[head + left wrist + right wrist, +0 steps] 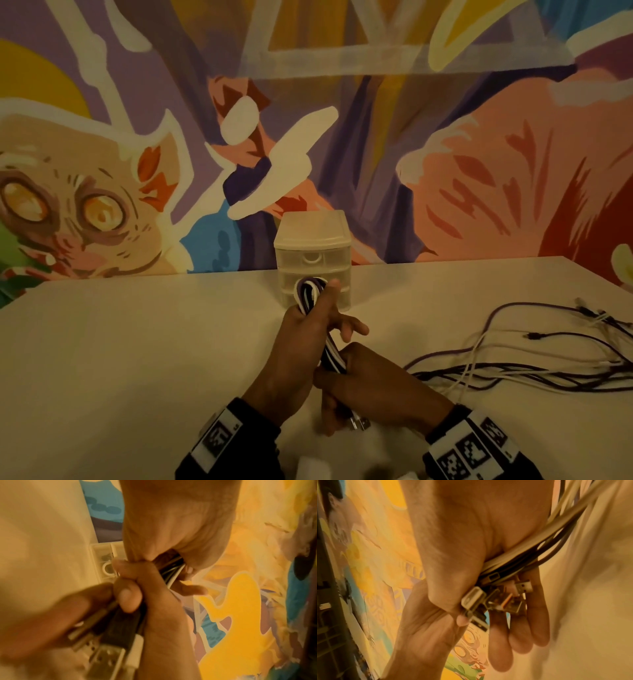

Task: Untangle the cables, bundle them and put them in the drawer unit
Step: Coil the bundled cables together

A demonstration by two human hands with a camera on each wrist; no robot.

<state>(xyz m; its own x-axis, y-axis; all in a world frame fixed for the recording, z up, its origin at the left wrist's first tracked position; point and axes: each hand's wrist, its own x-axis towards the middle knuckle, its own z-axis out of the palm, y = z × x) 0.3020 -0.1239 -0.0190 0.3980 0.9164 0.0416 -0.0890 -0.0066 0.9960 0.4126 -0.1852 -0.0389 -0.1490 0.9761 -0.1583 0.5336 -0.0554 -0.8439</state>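
White table (137, 342) before a colourful mural wall (445, 154).

Drawer unit (313, 253) blocks path ahead; loose cables (534, 363) clutter right; table (137, 342) left seemingly bare.

Setting: likely studio or creative office room. Evidence: large painted cartoon mural (342, 137) covering far wall; plain white worktop (137, 342); small translucent drawer unit (313, 253) against wall.

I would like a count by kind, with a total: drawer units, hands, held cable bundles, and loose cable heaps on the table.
drawer unit: 1
hands: 2, left hand and right hand
cable bundle, held by both hands: 1
loose cable heap: 1
Total: 5
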